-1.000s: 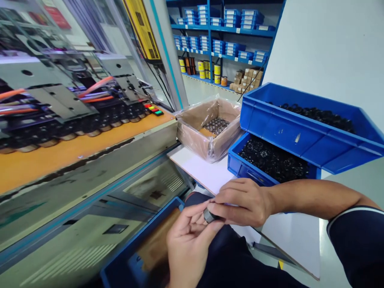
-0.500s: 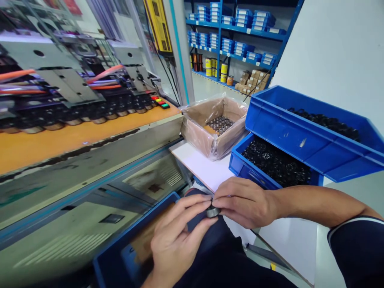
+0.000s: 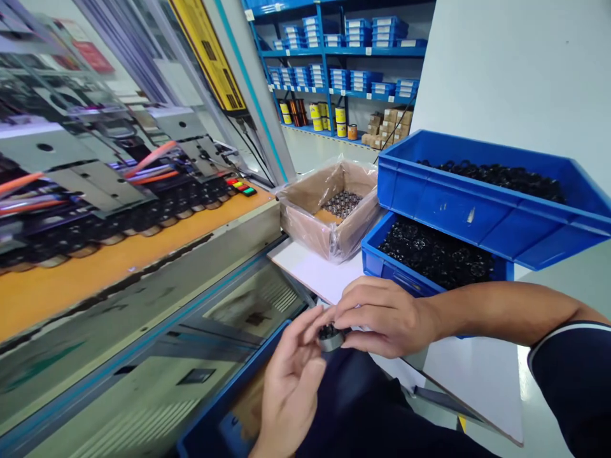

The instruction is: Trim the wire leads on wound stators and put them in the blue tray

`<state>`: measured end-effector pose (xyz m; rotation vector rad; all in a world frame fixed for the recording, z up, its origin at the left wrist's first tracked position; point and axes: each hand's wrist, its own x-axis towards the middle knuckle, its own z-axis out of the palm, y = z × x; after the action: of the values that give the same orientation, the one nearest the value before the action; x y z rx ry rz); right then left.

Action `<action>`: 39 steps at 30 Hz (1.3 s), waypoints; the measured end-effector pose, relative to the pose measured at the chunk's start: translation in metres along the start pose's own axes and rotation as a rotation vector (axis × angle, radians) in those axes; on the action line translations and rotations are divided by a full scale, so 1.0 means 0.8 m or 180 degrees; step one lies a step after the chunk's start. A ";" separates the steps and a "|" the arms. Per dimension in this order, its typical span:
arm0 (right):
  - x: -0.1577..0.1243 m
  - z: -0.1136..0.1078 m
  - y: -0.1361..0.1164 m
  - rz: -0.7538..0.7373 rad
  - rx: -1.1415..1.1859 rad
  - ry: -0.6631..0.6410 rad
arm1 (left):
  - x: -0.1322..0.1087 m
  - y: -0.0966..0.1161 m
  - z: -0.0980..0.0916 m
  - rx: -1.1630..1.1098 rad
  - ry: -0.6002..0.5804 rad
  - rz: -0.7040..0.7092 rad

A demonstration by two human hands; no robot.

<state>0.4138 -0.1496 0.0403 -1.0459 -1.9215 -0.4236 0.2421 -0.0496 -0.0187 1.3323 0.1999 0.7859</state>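
Ring (image 3: 331, 341) sat between the hands; right hand (image 3: 384, 316) pinched its edge, left hand (image 3: 289, 381) cupped loosely, thumb apart. Blue bin (image 3: 379, 259) stood beyond right hand. Step: apparently fingertip handling; any turning called for steady pinch.

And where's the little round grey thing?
In the head view, just below centre, the round grey thing is between the left hand and right hand.
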 end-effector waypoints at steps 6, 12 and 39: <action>-0.005 0.002 0.000 -0.0065 -0.0114 -0.0148 | 0.010 0.016 -0.007 0.1875 -0.0045 0.1652; -0.011 0.001 0.000 0.0022 0.0069 -0.0330 | 0.010 0.008 -0.009 0.1916 -0.0087 0.1724; -0.169 -0.110 0.146 0.0907 -0.1334 -0.1636 | 0.245 0.144 -0.267 0.4982 0.1345 -0.0452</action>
<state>0.5894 -0.2050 -0.0356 -1.8200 -2.1233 -0.4324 0.2220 0.2420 0.0896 2.5125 1.4467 0.7461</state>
